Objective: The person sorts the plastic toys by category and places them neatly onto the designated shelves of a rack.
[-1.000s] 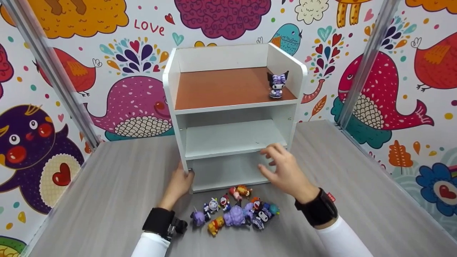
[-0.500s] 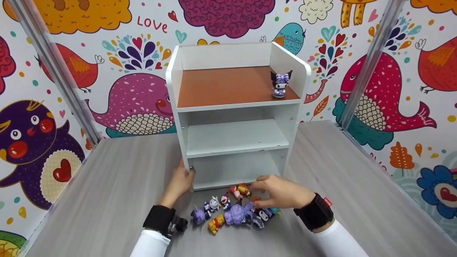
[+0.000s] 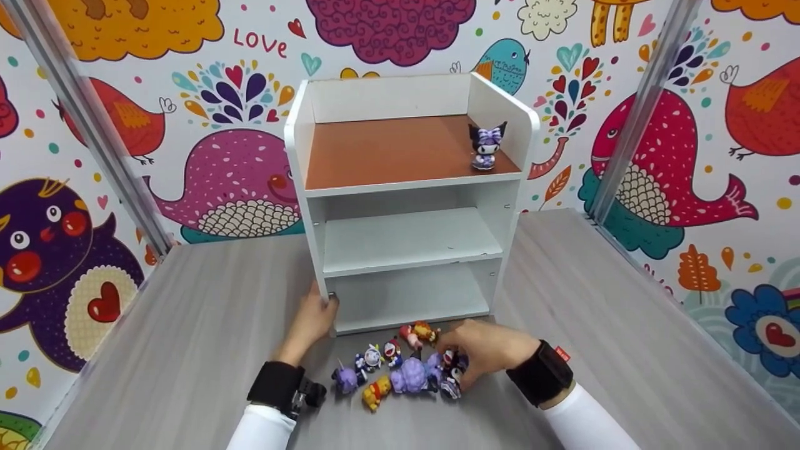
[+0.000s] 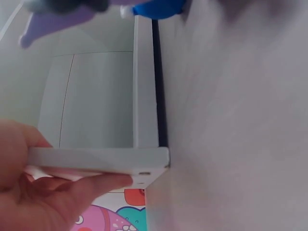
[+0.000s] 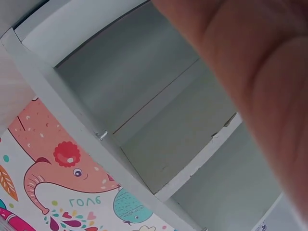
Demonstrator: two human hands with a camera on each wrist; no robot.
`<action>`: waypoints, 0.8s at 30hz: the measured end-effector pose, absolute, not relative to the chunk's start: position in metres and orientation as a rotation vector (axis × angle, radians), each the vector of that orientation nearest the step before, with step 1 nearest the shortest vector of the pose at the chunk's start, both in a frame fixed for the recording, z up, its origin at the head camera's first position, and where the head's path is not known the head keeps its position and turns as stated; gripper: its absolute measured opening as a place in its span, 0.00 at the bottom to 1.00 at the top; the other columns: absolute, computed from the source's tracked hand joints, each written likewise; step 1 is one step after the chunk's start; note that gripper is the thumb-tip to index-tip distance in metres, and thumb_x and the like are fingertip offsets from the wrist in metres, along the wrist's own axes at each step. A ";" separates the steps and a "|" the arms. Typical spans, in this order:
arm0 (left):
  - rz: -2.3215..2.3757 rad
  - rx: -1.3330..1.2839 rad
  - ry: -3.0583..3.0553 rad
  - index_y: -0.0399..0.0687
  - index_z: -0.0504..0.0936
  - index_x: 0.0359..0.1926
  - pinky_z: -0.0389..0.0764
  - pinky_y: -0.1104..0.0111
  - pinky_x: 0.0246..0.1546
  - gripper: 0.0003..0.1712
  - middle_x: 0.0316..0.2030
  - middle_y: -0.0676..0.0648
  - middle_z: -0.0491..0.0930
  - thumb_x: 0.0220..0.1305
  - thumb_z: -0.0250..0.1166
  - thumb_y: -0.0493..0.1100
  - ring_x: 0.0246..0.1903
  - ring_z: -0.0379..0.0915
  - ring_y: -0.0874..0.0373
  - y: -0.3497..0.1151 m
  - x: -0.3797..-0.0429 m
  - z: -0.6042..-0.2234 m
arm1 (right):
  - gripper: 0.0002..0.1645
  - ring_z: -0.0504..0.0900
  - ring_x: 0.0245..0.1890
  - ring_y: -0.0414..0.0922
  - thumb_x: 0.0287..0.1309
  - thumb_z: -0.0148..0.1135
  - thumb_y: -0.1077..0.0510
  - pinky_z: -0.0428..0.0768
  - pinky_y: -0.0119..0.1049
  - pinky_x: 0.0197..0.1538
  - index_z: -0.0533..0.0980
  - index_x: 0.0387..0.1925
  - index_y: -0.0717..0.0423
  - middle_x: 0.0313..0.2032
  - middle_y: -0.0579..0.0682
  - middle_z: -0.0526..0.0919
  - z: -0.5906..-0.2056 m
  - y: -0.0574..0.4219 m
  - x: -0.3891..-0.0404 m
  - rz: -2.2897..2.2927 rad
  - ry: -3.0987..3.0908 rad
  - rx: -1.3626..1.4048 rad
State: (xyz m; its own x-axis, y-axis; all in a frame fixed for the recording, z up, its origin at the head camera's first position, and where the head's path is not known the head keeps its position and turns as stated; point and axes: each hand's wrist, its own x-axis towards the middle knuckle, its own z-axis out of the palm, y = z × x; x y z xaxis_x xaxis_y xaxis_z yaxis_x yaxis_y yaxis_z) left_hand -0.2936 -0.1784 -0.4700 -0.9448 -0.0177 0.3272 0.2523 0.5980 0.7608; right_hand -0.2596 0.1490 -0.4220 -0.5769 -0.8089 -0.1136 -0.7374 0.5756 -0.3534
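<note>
Toys (image 3: pixel 410 376) mostly piled in front of the shelf (image 3: pixel 406 153), and the right hand (image 3: pixel 486 345) just dropped in, can't tell if it's holding one, left hand (image 3: pixel 314 317) gripping the shelf's side, so probably mid-grab.

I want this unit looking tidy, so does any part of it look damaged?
Yes, the middle shelf's front edge looks chipped: in the right wrist view, ragged dark nicks break its otherwise straight white edge.
</note>
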 end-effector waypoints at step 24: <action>-1.268 -0.162 -2.541 0.21 0.65 0.61 0.60 0.72 0.13 0.26 0.12 0.58 0.62 0.66 0.54 0.34 0.11 0.56 0.65 -0.178 -0.294 -0.471 | 0.22 0.78 0.34 0.37 0.29 0.81 0.61 0.76 0.29 0.38 0.84 0.35 0.51 0.33 0.43 0.86 -0.428 0.145 -0.261 -0.298 2.623 -1.188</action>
State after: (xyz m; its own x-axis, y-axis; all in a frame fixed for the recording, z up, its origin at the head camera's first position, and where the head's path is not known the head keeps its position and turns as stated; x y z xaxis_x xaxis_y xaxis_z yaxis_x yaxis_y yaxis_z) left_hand -0.2941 -0.1784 -0.4715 -0.9499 -0.0310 0.3109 0.2298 0.6051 0.7623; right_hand -0.2609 0.1449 -0.4278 -0.6381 -0.7575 -0.1380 -0.7074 0.6475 -0.2836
